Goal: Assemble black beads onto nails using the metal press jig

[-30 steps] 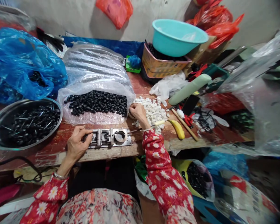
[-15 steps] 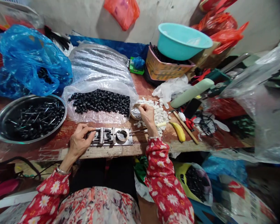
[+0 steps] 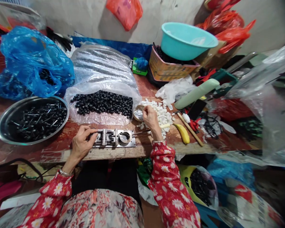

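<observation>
My left hand (image 3: pixel 82 142) rests at the left end of a metal jig (image 3: pixel 109 138), thumb and forefinger closed around a small part there that I cannot make out. The jig lies along the table's front edge, with a round ring (image 3: pixel 125 137) on its right half. My right hand (image 3: pixel 151 117) is closed just right of a small round container (image 3: pixel 138 114) of shiny metal pieces; anything between its fingertips is too small to name. Black beads (image 3: pixel 104 103) lie on clear plastic behind the jig. White pieces (image 3: pixel 165 114) are heaped beside my right hand.
A steel bowl (image 3: pixel 1 126) of black parts stands at the left, below a blue bag (image 3: pixel 33 60). To the right lie a yellow banana-shaped object (image 3: pixel 182 133), a wooden stick (image 3: pixel 192 131) and a green roll (image 3: pixel 197 94). A turquoise basin (image 3: pixel 187 41) sits on a crate.
My right hand has shifted slightly right, off the small round container, whose shiny contents now show more. My left hand stays at the jig. The whole view has shifted slightly.
</observation>
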Demonstrator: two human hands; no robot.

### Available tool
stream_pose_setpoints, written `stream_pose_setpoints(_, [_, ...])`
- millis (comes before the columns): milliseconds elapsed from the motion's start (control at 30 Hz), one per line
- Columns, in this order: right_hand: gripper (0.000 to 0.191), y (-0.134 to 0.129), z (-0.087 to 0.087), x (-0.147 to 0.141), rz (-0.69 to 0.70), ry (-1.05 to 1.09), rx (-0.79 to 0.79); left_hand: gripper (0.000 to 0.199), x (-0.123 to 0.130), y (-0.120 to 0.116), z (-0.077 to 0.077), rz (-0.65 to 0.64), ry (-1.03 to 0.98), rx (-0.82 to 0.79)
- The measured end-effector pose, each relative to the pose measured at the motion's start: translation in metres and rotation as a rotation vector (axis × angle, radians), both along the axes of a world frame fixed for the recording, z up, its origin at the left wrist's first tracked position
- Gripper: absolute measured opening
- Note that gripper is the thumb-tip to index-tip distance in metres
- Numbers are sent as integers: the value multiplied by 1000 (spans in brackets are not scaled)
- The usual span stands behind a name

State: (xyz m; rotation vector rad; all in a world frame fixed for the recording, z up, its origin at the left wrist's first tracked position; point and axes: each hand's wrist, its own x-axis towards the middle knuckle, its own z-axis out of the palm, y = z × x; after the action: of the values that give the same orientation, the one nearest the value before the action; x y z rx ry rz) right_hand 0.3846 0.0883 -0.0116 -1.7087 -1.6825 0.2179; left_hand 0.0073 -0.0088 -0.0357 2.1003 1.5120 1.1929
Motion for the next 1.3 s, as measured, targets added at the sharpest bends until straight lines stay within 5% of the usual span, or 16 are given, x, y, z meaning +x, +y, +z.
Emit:
stream_pose_setpoints(200, [27,12,1,2,20,-256,-121,21,1,0,-1,9,11,27])
stream_pose_setpoints(433, [23,24,-1,-6,-25,-409,-244,23,1,0,-2,20,32,40])
stream_pose_setpoints(900, [18,5,10,4,40,-156,-57,23,1,-2,-3,12,7,56])
stream_pose_setpoints(1067, [14,-24,22,-20,200,-34,3,22,5,-3,-2,30,-20,49])
stream_pose_setpoints(1300, [16,-75,33,-98,573,68,18,27,8,-7,5,21,-76,28])
